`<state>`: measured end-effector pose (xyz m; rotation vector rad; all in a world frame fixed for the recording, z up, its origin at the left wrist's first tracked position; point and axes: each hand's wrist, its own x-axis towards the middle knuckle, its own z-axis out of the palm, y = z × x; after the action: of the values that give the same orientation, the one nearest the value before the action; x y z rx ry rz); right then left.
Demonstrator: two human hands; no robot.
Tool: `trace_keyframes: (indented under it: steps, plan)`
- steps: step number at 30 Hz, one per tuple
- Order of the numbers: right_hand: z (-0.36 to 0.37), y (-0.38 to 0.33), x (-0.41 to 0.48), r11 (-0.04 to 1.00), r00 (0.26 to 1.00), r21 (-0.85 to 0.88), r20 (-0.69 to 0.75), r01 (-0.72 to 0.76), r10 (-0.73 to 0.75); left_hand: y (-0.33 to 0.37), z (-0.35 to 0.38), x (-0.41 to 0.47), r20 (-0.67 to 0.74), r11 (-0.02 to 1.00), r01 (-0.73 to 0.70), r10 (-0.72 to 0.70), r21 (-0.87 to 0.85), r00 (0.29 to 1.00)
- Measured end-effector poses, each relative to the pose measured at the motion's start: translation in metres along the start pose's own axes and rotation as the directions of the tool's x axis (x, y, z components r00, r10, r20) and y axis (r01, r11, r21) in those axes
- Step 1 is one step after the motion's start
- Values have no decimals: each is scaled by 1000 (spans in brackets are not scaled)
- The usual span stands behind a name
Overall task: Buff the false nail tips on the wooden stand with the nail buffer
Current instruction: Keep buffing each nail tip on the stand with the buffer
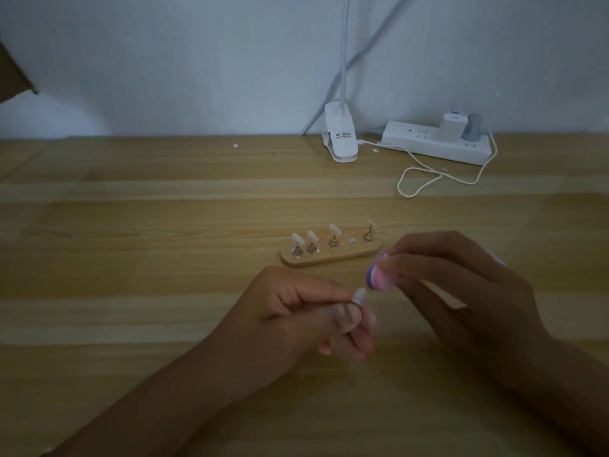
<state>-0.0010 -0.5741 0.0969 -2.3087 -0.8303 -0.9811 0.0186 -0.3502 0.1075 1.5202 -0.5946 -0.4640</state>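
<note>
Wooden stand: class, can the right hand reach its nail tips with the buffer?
Probably yes: the right hand holds the buffer just in front of the wooden stand, nothing lying between them.

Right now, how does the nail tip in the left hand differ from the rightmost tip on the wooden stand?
The nail tip in the left hand is off the wooden stand, pinched by that hand; the rightmost tip sits on its metal holder on the stand. The nail tip is close to the nail buffer held in the right hand; the rightmost tip stands untouched. Both are pale and whitish.
</note>
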Motion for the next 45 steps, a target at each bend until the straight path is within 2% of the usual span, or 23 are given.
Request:
trace_keyframes:
  steps: [3, 6, 10, 12, 14, 15, 16, 18, 19, 22, 24, 26, 28, 31, 34, 38, 40, 42, 45]
  plan:
    - [-3, -9, 2, 997, 998, 72, -57, 42, -38, 2, 0, 1, 12, 1000, 4, -4, -20, 1000]
    - [-1, -17, 1, 987, 987, -4, -3, 159, -159, 2, -1, 2, 59, 1000, -5, 5, -9, 998]
    - [-4, -6, 4, 999, 1000, -32, -17, -8, 7, 1, -2, 1, 57, 999, 25, -23, -28, 998]
    - [-2, -16, 5, 998, 999, 62, -45, 30, -27, 2, -1, 2, 76, 999, 6, -3, -41, 997]
    - [1, -25, 4, 978, 999, 205, -2, 34, -35, 2, 1, 2, 105, 998, -6, 12, -57, 994]
    - [1, -23, 3, 978, 998, 200, 20, 53, -58, 2, 1, 2, 117, 998, -6, 13, -60, 993]
    - [0, -19, 3, 992, 998, 113, 35, 52, -57, 2, 1, 2, 119, 998, 0, 7, -61, 993]
    - [-1, -8, 3, 999, 1000, -25, -4, -24, 24, 2, 1, 2, 105, 996, 12, -3, -84, 995]
    - [-2, -6, 1, 998, 998, -37, -27, -51, 50, 3, 1, 2, 101, 995, 15, -4, -104, 995]
    - [1, -19, -2, 998, 999, 48, 3, 37, -38, 2, 2, 4, 118, 987, 40, -22, -157, 993]
    - [2, -21, -5, 992, 991, -2, 33, 127, -127, 1, 2, 3, 146, 977, 77, -48, -200, 988]
    - [1, -13, -3, 993, 995, -60, -12, 103, -103, 0, 0, 3, 175, 967, 100, -59, -236, 983]
    - [2, -9, 1, 1000, 999, -8, -40, 30, -30, 0, -3, 4, 206, 958, 104, -49, -269, 977]
    - [5, -16, -3, 996, 997, 64, -47, 58, -55, -1, -4, 5, 215, 951, 108, -45, -291, 976]
    - [6, -15, -7, 995, 998, 77, 7, 69, -70, -4, -4, 4, 215, 948, 111, -46, -300, 976]
    - [2, 0, 0, 1000, 1000, 14, -16, -16, 17, -4, -7, 4, 218, 956, 92, -30, -279, 975]
    - [2, -3, 2, 998, 998, 39, -52, -43, 45, -4, -8, 4, 194, 963, 75, -24, -260, 981]
    - [3, -13, 3, 998, 999, 69, -44, -7, 10, -6, -6, 5, 134, 979, 26, 1, -201, 991]
    - [4, -18, 2, 999, 999, 18, -5, 35, -35, -9, -5, 5, 53, 996, -48, 52, -71, 997]
